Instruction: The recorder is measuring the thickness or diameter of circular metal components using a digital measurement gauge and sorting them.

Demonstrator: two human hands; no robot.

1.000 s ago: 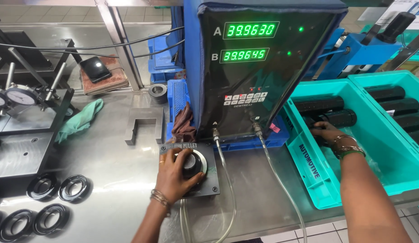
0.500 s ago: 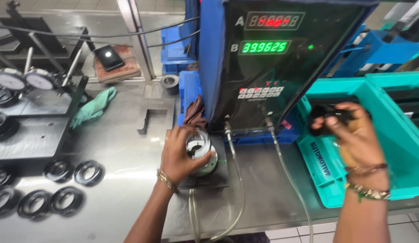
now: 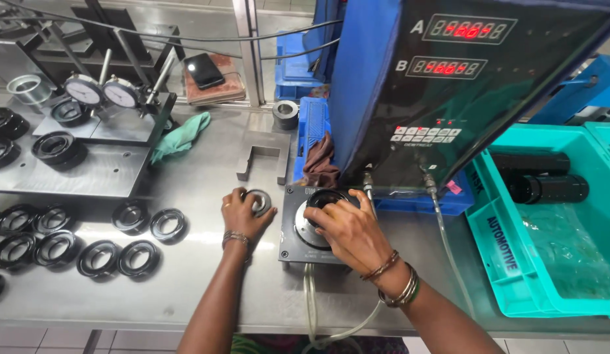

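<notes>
My left hand (image 3: 242,215) rests on the steel bench and grips a dark metal ring (image 3: 260,200) just left of the black gauge plate (image 3: 292,244). My right hand (image 3: 344,229) is on that plate, its fingers closed round a black ring (image 3: 323,196) seated over the round gauge head. Two hoses run from the plate to the dark measuring box (image 3: 449,85) with two red number displays behind it.
Several black rings (image 3: 95,252) lie on the bench at the left. A dial-gauge stand (image 3: 101,98) and a green cloth (image 3: 181,136) sit behind them. A teal bin (image 3: 508,262) with black cylinders stands at the right. A phone (image 3: 204,69) lies at the back.
My left hand lifted a ring off the gauge plate and set it down to the left. My right hand brought a black ring from the teal bin onto the plate. The displays turned red.
</notes>
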